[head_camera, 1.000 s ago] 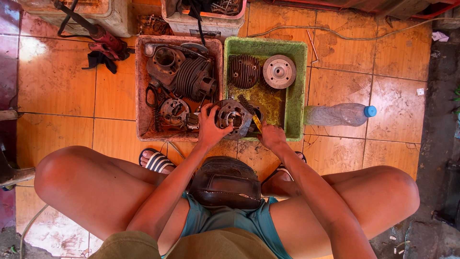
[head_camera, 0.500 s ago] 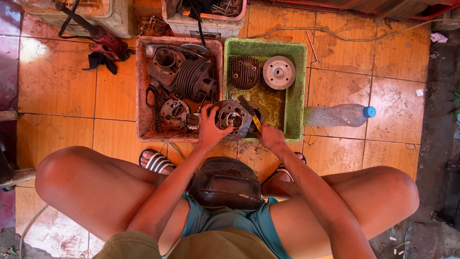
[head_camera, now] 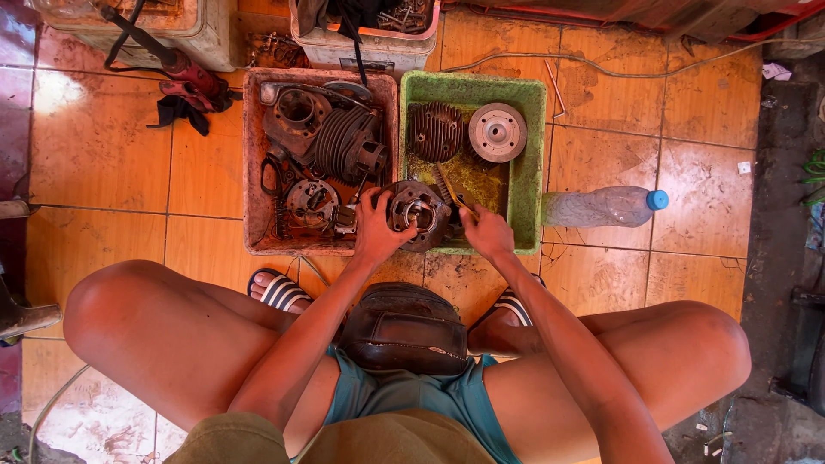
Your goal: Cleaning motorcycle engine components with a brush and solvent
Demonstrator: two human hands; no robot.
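Little has shifted since earlier: left hand (head_camera: 375,230) still grips the round engine part (head_camera: 415,212) over the green tray (head_camera: 526,172), while right hand (head_camera: 484,230) stays closed on a brush (head_camera: 445,186).

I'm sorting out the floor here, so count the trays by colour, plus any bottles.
Reddish-brown tray: 1
Green tray: 1
Clear plastic bottle with blue cap: 1
Total: 3
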